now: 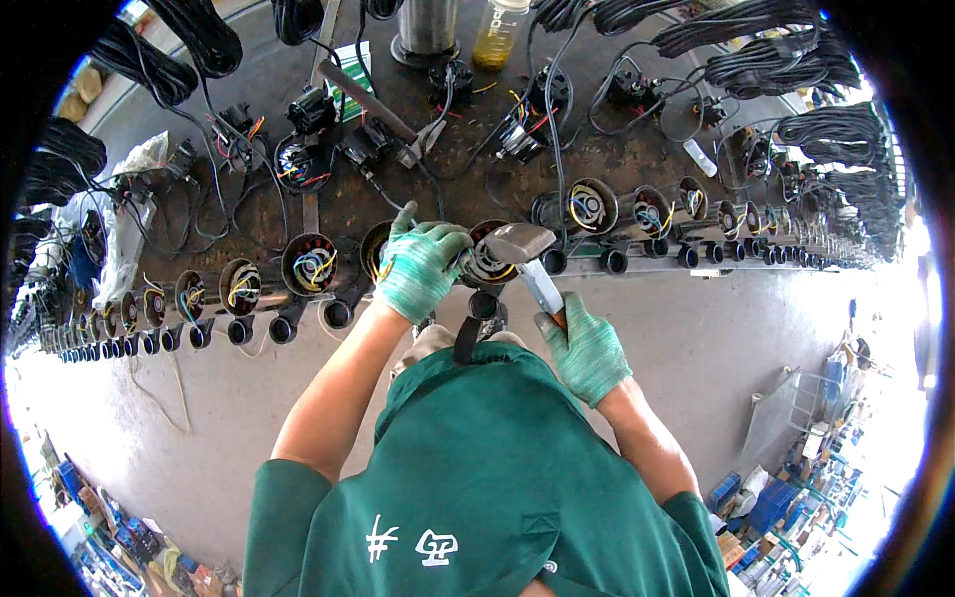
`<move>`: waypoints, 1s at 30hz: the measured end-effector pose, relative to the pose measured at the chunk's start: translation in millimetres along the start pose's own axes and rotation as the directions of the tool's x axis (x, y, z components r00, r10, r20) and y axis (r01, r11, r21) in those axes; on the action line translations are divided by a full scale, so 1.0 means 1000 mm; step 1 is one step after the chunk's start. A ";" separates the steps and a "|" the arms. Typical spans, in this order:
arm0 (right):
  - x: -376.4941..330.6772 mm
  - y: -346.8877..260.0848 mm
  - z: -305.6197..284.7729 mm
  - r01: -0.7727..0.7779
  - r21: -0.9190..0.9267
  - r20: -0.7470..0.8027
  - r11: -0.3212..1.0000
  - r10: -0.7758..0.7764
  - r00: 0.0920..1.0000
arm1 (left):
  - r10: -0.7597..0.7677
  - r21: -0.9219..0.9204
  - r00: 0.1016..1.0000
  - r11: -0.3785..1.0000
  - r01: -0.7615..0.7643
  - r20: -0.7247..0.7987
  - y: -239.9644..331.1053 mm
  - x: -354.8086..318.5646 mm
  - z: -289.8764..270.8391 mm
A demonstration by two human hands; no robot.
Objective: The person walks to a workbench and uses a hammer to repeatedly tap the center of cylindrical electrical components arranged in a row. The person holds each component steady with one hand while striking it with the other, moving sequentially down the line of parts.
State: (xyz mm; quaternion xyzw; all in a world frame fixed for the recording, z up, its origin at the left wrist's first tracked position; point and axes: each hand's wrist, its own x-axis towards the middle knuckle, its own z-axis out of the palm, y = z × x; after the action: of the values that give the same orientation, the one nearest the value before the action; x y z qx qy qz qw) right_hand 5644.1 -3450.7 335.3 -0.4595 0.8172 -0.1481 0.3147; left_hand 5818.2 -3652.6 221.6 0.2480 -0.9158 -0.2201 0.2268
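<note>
My right hand (587, 350), in a pale green glove, is closed around the handle of a hammer (542, 289). The hammer's blocky metal head lies over the right side of an open cylindrical motor housing (487, 261), hiding part of it. At that housing's left rim is my gloved left hand (426, 267), its fingers bent toward the opening; one finger sticks up apart. What those fingertips grip is hidden. Behind the left hand, another housing (375, 245) with coloured wires is partly covered.
Similar housings (309, 264) line the bench edge on both sides. Wired black parts (368, 144), a long-handled tool (368, 102), a metal cylinder (428, 30) and a bottle (497, 35) occupy the bench (468, 149). Coiled black cables (786, 65) ring its far side.
</note>
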 end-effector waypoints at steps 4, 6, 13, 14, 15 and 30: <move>0.007 0.009 0.008 -0.095 -0.120 0.079 0.988 0.105 0.991 | -0.025 0.048 0.998 0.999 0.023 0.055 0.005 0.004 -0.005; 0.009 0.013 0.000 -0.080 -0.100 0.073 0.992 0.088 0.993 | -0.035 0.049 0.996 0.998 0.030 0.085 0.006 0.006 -0.007; 0.006 0.006 -0.001 -0.062 -0.020 0.019 0.998 0.062 0.998 | -0.040 0.059 0.995 0.998 0.035 0.095 0.007 0.006 -0.009; 0.005 0.010 0.001 -0.075 -0.052 0.047 0.996 0.078 0.996 | -0.040 0.061 0.994 0.998 0.034 0.099 0.007 0.006 -0.009; 0.005 0.018 0.004 -0.088 -0.085 0.075 0.993 0.094 0.993 | -0.039 0.063 0.994 0.997 0.033 0.103 0.007 0.006 -0.010; 0.005 0.032 0.003 -0.039 -0.154 0.028 0.987 0.044 0.999 | -0.012 0.041 0.995 0.999 0.008 0.096 0.007 0.011 -0.012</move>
State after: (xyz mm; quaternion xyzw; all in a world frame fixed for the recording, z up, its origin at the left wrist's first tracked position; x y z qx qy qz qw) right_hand 5623.3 -3437.3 314.2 -0.4674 0.8306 -0.0709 0.2944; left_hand 5814.0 -3656.9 237.8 0.2464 -0.9285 -0.2145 0.1765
